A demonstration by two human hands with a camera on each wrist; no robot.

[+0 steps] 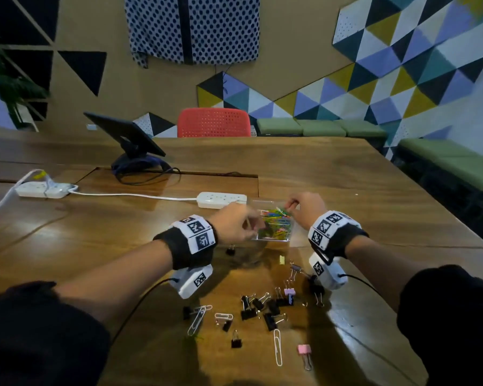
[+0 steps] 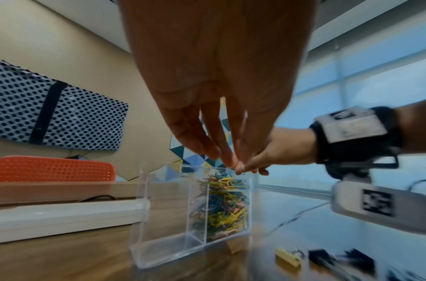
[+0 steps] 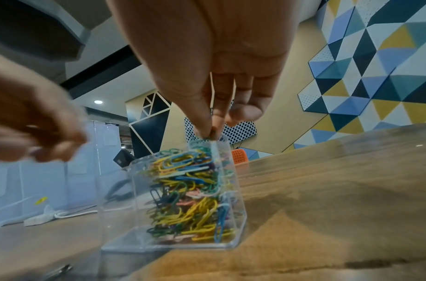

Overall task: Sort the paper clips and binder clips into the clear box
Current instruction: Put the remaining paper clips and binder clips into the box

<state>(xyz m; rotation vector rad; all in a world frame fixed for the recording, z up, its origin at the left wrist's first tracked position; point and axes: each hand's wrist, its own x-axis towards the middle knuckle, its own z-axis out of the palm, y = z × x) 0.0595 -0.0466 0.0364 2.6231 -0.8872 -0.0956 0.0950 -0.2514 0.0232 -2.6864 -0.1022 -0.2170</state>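
Note:
A clear two-compartment box (image 1: pixel 288 238) stands on the wooden table. One compartment is packed with coloured paper clips (image 1: pixel 273 225) (image 3: pixel 190 190); the other (image 2: pixel 163 218) is empty. My right hand (image 1: pixel 290 205) (image 3: pixel 209 133) hovers over the box's far corner, thumb and forefinger pinching a small paper clip just above the pile. My left hand (image 1: pixel 250 227) (image 2: pixel 219 154) hangs at the box's left side with relaxed fingers pointing down and nothing visibly in them. Nearer me lie several black binder clips (image 1: pixel 262 307), a pink one (image 1: pixel 304 350) and large silver paper clips (image 1: pixel 278 347).
A small yellow binder clip (image 1: pixel 282 259) lies just in front of the box. Two white power strips (image 1: pixel 221 199) (image 1: pixel 42 190) with a cord sit behind and to the left. A tablet on a stand (image 1: pixel 126 137) and a red chair (image 1: pixel 214 122) are at the far side.

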